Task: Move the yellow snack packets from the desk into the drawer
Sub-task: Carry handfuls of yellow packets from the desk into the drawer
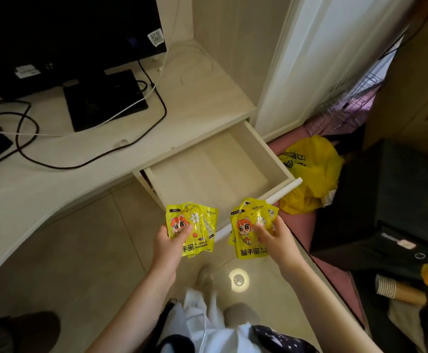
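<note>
two small stacks of yellow packets are being held above the floor, just in front of the open drawer point(218, 166). the left stack of packets point(192, 229) is being pinched by the left hand point(170, 244), its thumb pressed on the cartoon print and the other fingers hidden underneath. the right stack of packets point(252, 229) is being gripped by the right hand point(275, 236), its fingers curled over the front. how many packets are being held in each stack cannot be told, since only overlapping edges are showing. the drawer is being shown pulled out from under the table point(55, 159), its pale wooden bottom bare; its near front edge is partly being covered by the packets. on the table a dark monitor point(62, 34) is being cut off by the frame's top and left, with black cables point(29, 123) trailing beside it. a yellow plastic bag point(314, 171) is lying on the floor beyond the drawer, its lettering hard to read.
</note>
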Available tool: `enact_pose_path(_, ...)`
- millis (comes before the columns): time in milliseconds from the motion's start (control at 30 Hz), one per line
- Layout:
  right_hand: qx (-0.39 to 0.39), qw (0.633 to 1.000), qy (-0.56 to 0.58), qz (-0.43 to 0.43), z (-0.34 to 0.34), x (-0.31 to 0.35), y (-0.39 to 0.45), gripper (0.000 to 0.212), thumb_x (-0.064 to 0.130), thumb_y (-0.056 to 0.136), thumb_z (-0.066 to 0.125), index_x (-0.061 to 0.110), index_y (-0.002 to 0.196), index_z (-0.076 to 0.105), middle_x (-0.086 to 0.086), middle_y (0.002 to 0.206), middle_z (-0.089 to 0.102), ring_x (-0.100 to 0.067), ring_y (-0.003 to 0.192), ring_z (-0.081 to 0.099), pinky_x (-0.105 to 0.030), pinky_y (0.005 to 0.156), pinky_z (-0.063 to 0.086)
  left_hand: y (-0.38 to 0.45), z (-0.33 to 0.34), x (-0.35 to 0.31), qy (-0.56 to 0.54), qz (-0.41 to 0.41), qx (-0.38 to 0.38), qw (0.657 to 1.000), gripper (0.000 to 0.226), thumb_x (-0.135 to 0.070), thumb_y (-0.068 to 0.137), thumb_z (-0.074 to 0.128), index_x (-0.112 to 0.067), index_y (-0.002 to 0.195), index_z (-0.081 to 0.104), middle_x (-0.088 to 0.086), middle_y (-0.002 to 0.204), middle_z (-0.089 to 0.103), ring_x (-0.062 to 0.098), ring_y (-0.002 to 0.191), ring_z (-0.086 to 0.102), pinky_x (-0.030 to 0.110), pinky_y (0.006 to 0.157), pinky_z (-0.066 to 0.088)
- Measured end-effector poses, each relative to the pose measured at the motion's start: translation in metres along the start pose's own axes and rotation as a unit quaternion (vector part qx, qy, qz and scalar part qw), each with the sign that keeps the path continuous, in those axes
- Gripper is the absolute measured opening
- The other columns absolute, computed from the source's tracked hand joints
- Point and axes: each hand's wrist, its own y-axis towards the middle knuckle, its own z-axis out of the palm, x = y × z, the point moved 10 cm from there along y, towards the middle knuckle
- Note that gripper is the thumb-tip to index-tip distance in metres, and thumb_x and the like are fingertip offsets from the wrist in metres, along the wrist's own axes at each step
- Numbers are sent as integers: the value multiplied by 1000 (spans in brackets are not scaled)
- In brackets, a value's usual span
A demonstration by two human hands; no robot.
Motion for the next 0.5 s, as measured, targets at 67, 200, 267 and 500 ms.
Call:
enact_pose_path(67, 5, 1000, -3, 7, -1, 7, 19, 19, 14, 94, 56, 25, 109, 56, 4, 98, 68, -6, 80, 65, -15, 61, 49, 11, 8, -7, 0, -3, -7, 1000, 18, -24, 82, 74, -21, 92, 59, 0, 94, 69, 16, 87, 66, 29, 69, 50)
enact_pose_path(200, 28, 999, -13, 22, -2, 20, 54, 21, 16, 94, 58, 19, 114, 55, 1, 100, 69, -11, 84, 67, -21, 66, 53, 24, 26, -14, -5, -19, -28, 999, 17, -25, 84, 72, -25, 92, 57, -3, 94, 66, 8, 84, 61, 24, 65, 43)
enact_pose_path(267, 42, 999, -19, 28, -3, 25, 73, 21, 16, 93, 58, 18, 114, 56, -3, 103, 70, -15, 87, 69, -27, 71, 57, 32, 33, -10, -3, -34, -49, 998, 22, -28, 83, 73, -22, 97, 58, -1, 98, 67, 15, 89, 63, 30, 75, 47)
enact_pose_path(500, 154, 983, -96, 23, -2, 44, 136, 26, 18, 94, 58, 18, 120, 54, -3, 109, 68, -19, 98, 68, -36, 81, 58, 38, 55, -8, -28, -68, -140, 987, 30, -28, 82, 73, -13, 105, 59, 2, 97, 67, 23, 93, 63, 30, 72, 47)
